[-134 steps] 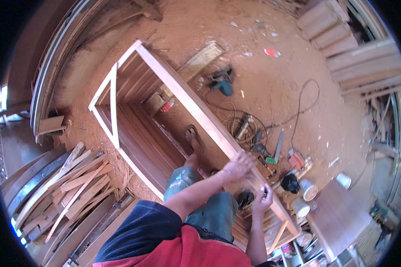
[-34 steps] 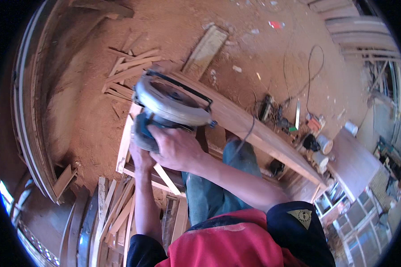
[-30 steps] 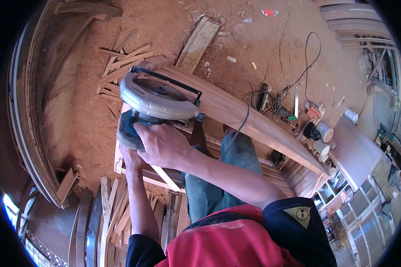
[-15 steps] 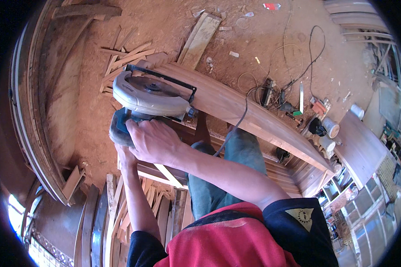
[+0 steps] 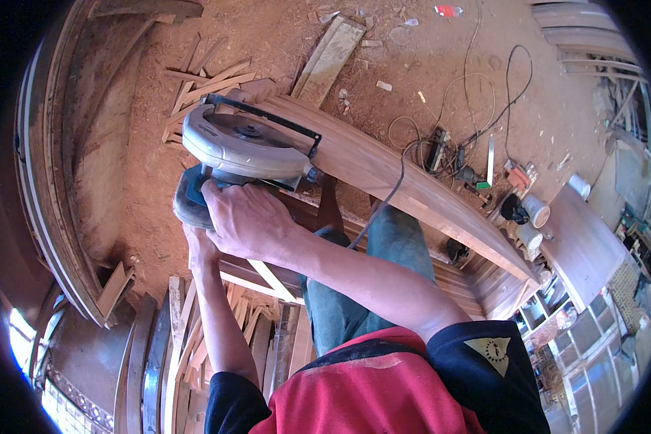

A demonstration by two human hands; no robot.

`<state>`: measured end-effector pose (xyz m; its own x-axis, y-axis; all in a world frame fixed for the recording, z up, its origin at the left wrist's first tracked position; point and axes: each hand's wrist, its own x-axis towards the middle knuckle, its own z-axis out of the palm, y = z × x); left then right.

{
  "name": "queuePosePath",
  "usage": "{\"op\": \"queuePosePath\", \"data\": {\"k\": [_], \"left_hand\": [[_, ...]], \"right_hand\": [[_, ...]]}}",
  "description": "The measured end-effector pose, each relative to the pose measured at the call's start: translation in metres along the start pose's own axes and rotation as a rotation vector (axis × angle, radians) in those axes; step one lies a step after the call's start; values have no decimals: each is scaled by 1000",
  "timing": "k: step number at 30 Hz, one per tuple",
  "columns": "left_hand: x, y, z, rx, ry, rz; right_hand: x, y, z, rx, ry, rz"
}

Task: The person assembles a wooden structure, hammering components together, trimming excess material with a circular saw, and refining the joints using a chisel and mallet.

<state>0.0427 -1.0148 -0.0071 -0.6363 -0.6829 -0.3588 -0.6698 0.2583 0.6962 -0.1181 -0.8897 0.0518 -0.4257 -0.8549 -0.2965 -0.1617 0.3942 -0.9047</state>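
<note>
Several fingers of the right hand [image 5: 249,217] are bent and pressed together against the teal-and-black grip [image 5: 191,197] of a circular saw [image 5: 246,160], knuckles uppermost and the tips mostly hidden. Below that, the left hand [image 5: 200,242] reaches up to the underside of the same grip; its fingers lie out of sight, so I cannot tell how they are set. The saw is just beyond both hands, toward the left of the view, its grey guard turned up and its round blade [image 5: 247,132] showing inside a black metal edge. It lies over the far left end of a long wooden frame [image 5: 419,199], though whether it touches the wood is hard to judge from this angle. A dark cable [image 5: 390,197] crosses the frame's near rail and runs on toward coiled leads on the floor. Under the forearms, a pale brace [image 5: 273,281] slants across the frame's near corner, and the person's legs (in grey-green trousers [image 5: 401,249]) stand inside the frame. Farther out come thin offcuts [image 5: 208,88], a weathered plank [image 5: 330,61], a try square [image 5: 490,160] with a green handle, white tubs [image 5: 536,210] and, at the lower left, stacked strips [image 5: 177,340].
</note>
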Motion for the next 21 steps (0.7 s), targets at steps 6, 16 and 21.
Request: {"op": "queuePosePath", "data": {"k": [6, 16, 21], "left_hand": [[3, 0, -5, 17, -49, 3], [9, -21, -12, 110, -25, 39], [12, -20, -15, 105, -46, 24]], "right_hand": [[2, 4, 7, -8, 51, -61], [10, -4, 5, 1, 29, -34], [12, -5, 5, 9, 25, -27]]}}
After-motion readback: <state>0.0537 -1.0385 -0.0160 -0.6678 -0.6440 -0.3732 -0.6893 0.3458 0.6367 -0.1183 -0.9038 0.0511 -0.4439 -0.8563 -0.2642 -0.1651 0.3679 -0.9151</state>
